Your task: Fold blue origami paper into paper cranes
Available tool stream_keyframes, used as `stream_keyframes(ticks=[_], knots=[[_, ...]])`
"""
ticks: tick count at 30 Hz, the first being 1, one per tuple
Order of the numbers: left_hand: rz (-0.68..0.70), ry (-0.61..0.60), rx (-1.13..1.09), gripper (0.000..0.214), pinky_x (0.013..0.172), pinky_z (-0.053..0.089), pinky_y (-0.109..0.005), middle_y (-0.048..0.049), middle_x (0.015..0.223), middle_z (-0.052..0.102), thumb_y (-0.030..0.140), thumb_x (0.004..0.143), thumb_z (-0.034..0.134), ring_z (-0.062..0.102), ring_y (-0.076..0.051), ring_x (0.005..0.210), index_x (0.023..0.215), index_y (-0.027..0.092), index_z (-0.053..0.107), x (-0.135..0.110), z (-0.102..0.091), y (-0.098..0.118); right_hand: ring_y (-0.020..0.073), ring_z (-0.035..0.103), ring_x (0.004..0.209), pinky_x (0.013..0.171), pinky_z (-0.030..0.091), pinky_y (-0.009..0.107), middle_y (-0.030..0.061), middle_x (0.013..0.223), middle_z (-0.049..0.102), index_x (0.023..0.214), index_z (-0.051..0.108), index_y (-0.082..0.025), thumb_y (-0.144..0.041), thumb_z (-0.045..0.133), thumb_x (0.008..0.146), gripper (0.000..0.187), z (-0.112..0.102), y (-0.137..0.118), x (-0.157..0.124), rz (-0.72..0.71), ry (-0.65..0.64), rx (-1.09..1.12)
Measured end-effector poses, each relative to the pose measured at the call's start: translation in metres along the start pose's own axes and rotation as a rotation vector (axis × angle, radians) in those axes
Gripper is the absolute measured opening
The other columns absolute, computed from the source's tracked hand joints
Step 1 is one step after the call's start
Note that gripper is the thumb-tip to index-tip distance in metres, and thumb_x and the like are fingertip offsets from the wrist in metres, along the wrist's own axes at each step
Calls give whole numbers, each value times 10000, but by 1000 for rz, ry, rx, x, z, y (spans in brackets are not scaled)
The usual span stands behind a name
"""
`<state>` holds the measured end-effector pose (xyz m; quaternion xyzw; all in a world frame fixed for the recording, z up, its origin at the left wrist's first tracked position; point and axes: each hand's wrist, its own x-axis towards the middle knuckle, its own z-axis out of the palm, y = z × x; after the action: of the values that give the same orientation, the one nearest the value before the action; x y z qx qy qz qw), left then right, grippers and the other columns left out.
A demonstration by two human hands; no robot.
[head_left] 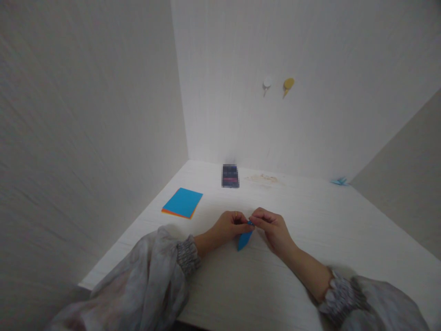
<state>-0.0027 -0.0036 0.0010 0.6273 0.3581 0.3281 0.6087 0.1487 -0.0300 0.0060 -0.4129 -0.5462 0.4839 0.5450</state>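
A small piece of folded blue paper is held between my two hands, just above the white table. My left hand, with a ring on one finger, pinches its upper end from the left. From the right, my right hand pinches the same upper end with thumb and forefinger. A narrow pointed part of the paper hangs down toward me. The folds under my fingertips are hidden.
A stack of square coloured paper, blue on top, lies to the left. At the back stands a blurred dark device. A folded light-blue paper piece rests in the far right corner. White hook and yellow hook hang on the back wall.
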Motion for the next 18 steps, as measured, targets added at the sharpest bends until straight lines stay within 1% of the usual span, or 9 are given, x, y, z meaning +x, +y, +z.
stream_keyframes(ticks=[6, 14, 16, 18], knots=[[-2, -38, -75, 326, 435, 243, -183, 68, 466, 409, 380, 554, 695, 330, -38, 434, 552, 126, 491, 0, 0, -1, 114, 417, 544, 520, 334, 248, -30, 545, 467, 537, 569, -189, -269, 688, 629, 170, 2, 2, 0, 79, 15, 47], [-40, -73, -164, 350, 425, 231, -183, 65, 451, 427, 373, 507, 727, 336, -34, 418, 540, 127, 481, -1, 2, 4, 109, 421, 560, 534, 322, 250, -33, 564, 482, 524, 562, -181, -199, 680, 629, 159, 7, 2, -3, 86, 27, 188], [-51, -77, -171, 358, 421, 236, -181, 63, 450, 433, 375, 490, 733, 342, -35, 417, 535, 127, 480, -2, 3, 6, 110, 420, 557, 531, 321, 251, -32, 555, 480, 508, 547, -176, -190, 686, 611, 173, 9, 0, -2, 89, 64, 246], [-76, -99, -146, 363, 410, 236, -181, 59, 446, 440, 375, 468, 741, 345, -37, 410, 531, 126, 484, -3, 4, 6, 108, 417, 547, 528, 324, 250, -35, 542, 470, 492, 522, -178, -202, 686, 610, 204, 7, -2, 2, 73, 130, 313]])
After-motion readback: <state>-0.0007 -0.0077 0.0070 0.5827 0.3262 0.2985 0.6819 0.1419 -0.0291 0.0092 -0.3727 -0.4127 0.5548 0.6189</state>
